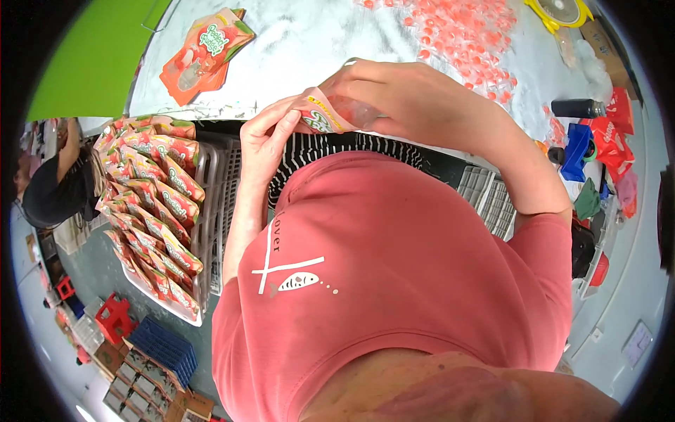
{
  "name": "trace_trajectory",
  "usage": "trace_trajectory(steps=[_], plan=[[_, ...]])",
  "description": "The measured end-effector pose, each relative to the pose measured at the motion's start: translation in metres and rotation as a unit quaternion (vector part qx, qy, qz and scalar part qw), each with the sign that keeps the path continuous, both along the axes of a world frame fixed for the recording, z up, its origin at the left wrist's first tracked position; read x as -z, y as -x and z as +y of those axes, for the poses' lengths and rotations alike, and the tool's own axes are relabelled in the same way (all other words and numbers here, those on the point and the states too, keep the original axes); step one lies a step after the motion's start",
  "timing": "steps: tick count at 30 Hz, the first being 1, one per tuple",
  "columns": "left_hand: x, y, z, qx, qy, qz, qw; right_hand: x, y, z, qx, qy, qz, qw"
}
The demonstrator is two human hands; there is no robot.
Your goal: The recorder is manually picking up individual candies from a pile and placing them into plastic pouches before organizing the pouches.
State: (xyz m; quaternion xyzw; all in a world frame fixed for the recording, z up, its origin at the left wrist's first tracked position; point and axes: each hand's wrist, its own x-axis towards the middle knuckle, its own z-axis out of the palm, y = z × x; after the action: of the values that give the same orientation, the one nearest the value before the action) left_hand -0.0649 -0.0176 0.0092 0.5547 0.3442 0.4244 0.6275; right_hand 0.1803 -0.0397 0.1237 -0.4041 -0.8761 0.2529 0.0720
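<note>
Both my hands hold one small pink and red pouch (325,116) in front of my chest, just at the near edge of the white table (309,42). My left hand (271,133) pinches its left end between thumb and fingers. My right hand (383,91) wraps over the pouch's right side and covers most of it. A few flat orange pouches (204,53) lie stacked on the table to the left. Many small pink and red wrapped pieces (464,35) are spread over the table's far right.
A white crate (204,232) at my left holds several rows of filled pouches (151,204) standing on edge. Another person (60,183) in black works at far left. A dark bottle (576,107), red bags (612,133) and a yellow fan (562,10) sit at right. Blue and red crates (140,334) lie on the floor.
</note>
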Motion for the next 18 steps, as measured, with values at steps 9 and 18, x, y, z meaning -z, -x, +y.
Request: trace_trajectory(steps=[9,18], plan=[[0.0,-0.008,0.0,0.016,0.01,-0.012,1.0,-0.001,0.002,-0.007,0.037,-0.021,0.076,0.996],[-0.008,-0.018,0.005,0.016,0.03,-0.036,0.999,0.045,-0.028,-0.006,0.131,-0.047,0.26,0.956]])
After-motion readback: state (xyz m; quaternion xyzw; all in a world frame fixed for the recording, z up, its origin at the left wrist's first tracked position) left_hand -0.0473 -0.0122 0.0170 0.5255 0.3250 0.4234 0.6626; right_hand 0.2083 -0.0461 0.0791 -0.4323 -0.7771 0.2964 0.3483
